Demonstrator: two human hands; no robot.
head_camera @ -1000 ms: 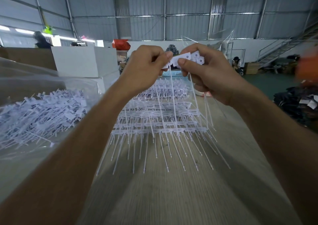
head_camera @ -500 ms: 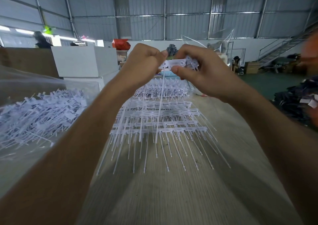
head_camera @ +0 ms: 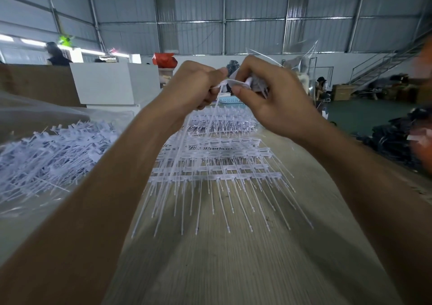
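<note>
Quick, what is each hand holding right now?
Left hand: pinching one white plastic tie.
Right hand: gripping a strip of white tags.

You have translucent white plastic tag strips (head_camera: 215,162) on a pale, fine-grained wood table (head_camera: 233,269), and a red bag (head_camera: 163,60) behind.

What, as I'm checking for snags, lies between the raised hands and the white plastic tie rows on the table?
Head view: only a thin white plastic tail, hanging toward the rows from the white strip the left hand and right hand pinch.
</note>
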